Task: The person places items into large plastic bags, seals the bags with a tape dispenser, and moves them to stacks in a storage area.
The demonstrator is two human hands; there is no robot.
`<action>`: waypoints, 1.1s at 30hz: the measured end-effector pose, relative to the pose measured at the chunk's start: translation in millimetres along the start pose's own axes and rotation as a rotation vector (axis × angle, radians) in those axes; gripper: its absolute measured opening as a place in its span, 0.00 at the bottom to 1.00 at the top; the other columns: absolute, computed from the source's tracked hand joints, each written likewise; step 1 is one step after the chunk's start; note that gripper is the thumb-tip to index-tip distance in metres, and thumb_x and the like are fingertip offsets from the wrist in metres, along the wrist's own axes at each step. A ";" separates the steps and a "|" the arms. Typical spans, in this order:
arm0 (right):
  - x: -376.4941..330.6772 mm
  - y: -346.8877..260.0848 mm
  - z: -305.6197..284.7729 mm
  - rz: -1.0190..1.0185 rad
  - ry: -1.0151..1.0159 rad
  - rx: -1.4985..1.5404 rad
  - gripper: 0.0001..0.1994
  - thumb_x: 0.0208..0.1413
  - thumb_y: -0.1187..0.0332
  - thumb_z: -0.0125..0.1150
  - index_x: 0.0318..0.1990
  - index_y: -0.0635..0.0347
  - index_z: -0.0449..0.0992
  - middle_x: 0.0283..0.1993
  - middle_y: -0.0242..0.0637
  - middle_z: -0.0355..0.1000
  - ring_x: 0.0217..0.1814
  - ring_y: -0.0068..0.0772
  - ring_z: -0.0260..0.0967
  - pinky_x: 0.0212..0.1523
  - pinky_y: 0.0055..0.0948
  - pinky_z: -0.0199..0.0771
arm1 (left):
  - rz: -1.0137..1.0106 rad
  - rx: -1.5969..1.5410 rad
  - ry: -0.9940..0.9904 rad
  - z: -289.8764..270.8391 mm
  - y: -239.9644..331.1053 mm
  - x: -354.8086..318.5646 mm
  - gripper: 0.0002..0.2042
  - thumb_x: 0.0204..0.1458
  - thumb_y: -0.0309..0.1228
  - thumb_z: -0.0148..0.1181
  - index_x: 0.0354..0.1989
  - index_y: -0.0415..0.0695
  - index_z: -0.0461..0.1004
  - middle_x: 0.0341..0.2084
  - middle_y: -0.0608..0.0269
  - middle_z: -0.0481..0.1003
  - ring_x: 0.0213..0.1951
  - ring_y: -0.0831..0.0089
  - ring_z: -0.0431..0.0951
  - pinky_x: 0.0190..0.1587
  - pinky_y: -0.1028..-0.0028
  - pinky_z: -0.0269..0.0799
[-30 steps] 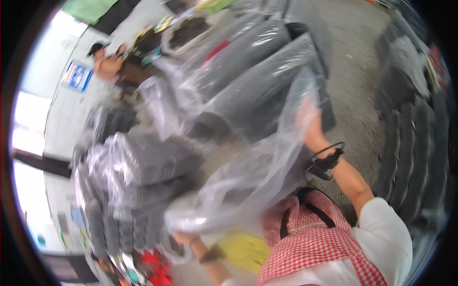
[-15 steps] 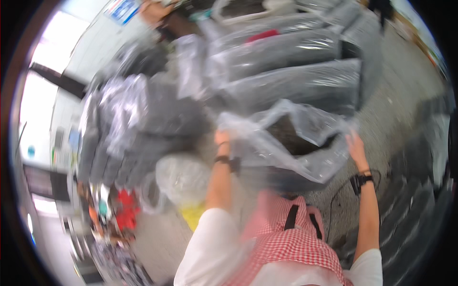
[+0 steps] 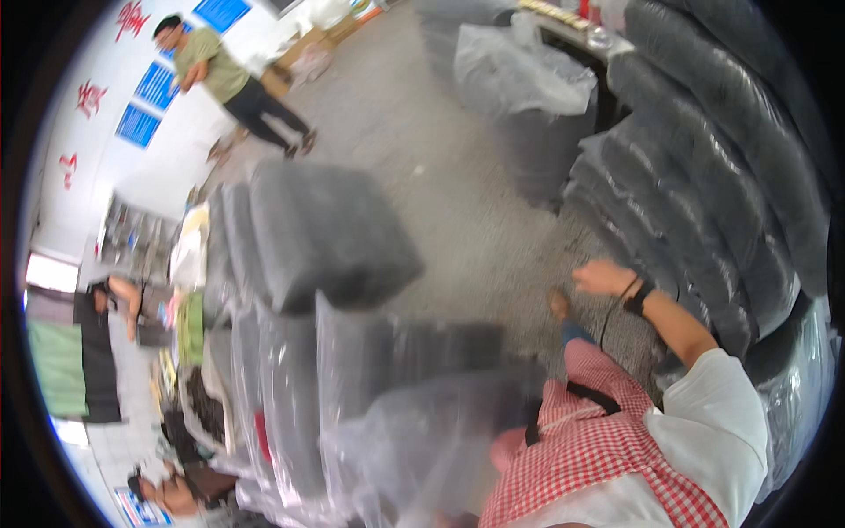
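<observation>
Head view: right hand [image 3: 603, 276] swings free, fingers loose, beside bagged grey stacks [image 3: 704, 202]; left hand hidden behind clear plastic bag [image 3: 422, 440].

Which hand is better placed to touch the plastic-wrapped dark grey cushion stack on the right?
Right: the right hand is extended, empty, close to the cushion stack; the left hand is not in view.
</observation>
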State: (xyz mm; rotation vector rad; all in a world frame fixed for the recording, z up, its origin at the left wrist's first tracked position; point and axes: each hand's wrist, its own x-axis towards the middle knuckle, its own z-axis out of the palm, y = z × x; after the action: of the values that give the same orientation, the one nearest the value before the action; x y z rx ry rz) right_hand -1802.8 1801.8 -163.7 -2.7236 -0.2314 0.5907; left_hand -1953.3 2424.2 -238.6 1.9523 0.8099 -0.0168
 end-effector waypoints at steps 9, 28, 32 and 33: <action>188.8 86.3 -158.7 -0.274 0.317 0.005 0.08 0.52 0.63 0.58 0.32 0.58 0.73 0.23 0.43 0.71 0.28 0.49 0.73 0.29 0.43 0.72 | 0.855 1.345 -0.906 158.0 123.2 135.9 0.12 0.53 0.37 0.51 0.41 0.48 0.75 0.43 0.60 0.75 0.45 0.64 0.73 0.42 0.67 0.68; 720.3 65.9 -694.7 -0.888 1.073 -0.127 0.13 0.46 0.67 0.55 0.40 0.61 0.71 0.35 0.34 0.68 0.30 0.28 0.67 0.31 0.26 0.67 | 0.563 0.682 -0.555 568.0 702.4 810.6 0.08 0.51 0.28 0.54 0.38 0.41 0.75 0.32 0.58 0.76 0.37 0.65 0.75 0.39 0.66 0.71; 867.0 112.8 -758.1 -0.862 1.114 -0.073 0.11 0.46 0.68 0.55 0.39 0.58 0.72 0.34 0.32 0.68 0.30 0.28 0.67 0.30 0.27 0.67 | 0.689 0.528 -0.515 657.7 864.1 964.2 0.09 0.51 0.27 0.56 0.40 0.39 0.74 0.31 0.57 0.77 0.36 0.65 0.76 0.39 0.66 0.72; 905.9 128.1 -770.3 -0.834 1.131 -0.096 0.11 0.45 0.68 0.56 0.38 0.57 0.72 0.33 0.31 0.68 0.29 0.28 0.67 0.29 0.27 0.67 | 0.736 0.512 -0.499 685.3 902.7 999.5 0.09 0.51 0.27 0.56 0.40 0.39 0.74 0.31 0.56 0.77 0.35 0.65 0.76 0.39 0.66 0.72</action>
State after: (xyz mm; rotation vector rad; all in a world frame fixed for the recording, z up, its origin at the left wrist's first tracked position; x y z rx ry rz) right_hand -647.4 1661.8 111.5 -2.2678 -0.9723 -1.1380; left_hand -468.6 2143.4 -221.9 2.4709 -0.2937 -0.2820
